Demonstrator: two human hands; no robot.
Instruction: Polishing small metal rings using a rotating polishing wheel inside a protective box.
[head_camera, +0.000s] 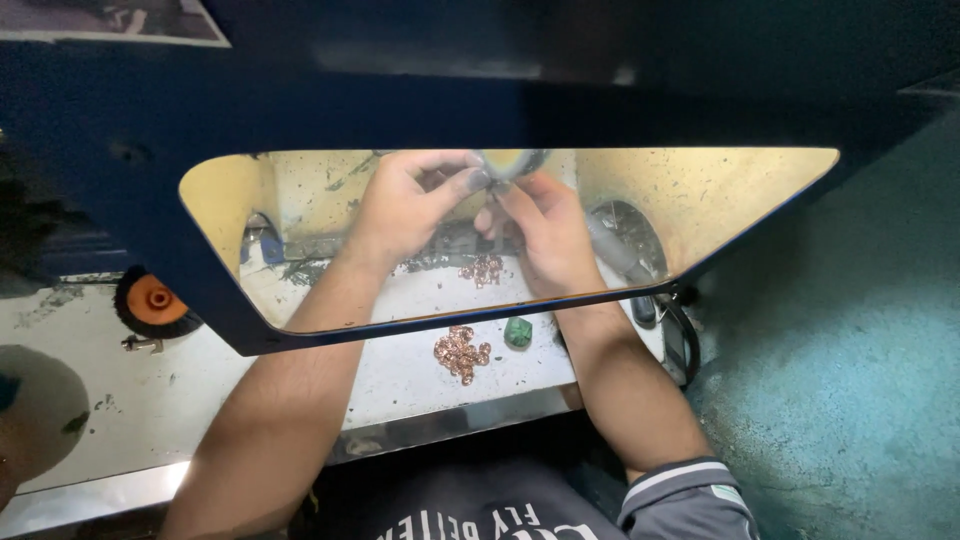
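A small grey piece (497, 178) is sitting pinched between both hands behind the clear window (700, 210) of the dark blue hood (500, 90), right under a spinning wheel (512, 160). The left hand (405, 205) is closing its grip on the piece with thumb and fingertips, and the right hand (545, 225) is grasping it from below. A pile of coppery bits (461, 350) and a green lump (518, 332) are lying on the white counter (180, 400) nearer the person.

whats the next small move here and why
Probably keep both hands steady and ease the small piece against the wheel: the left hand and right hand pinch it together just under it, behind the window.
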